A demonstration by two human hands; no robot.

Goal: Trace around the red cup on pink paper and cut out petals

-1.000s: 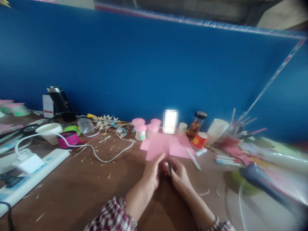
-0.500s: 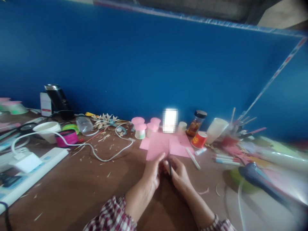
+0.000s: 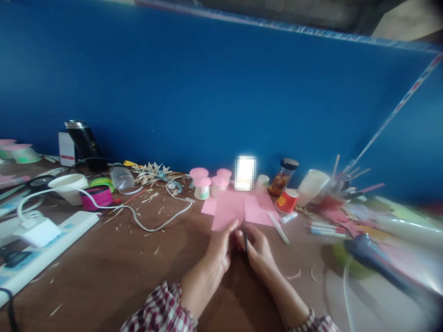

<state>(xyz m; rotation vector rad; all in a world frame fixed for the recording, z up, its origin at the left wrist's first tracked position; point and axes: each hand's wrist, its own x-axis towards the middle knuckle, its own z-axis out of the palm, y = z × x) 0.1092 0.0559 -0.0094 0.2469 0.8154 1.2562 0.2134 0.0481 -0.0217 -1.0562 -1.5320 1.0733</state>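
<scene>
My left hand (image 3: 218,248) pinches the near edge of a pink paper sheet (image 3: 228,210) that lies on the brown table (image 3: 114,267). My right hand (image 3: 258,248) is closed around a small dark tool (image 3: 245,240), probably scissors, whose tip meets the paper's near edge beside my left thumb. More pink paper (image 3: 258,211) spreads to the right behind both hands. Plaid sleeves cover both forearms.
Behind the paper stand pink-lidded pots (image 3: 202,184), a glass jar (image 3: 283,177) and a red paper cup (image 3: 286,201). Markers (image 3: 325,230) and a blue tool (image 3: 377,260) lie right. A white power strip (image 3: 51,240), cable (image 3: 145,221) and cups sit left. A blue partition (image 3: 207,92) backs the table.
</scene>
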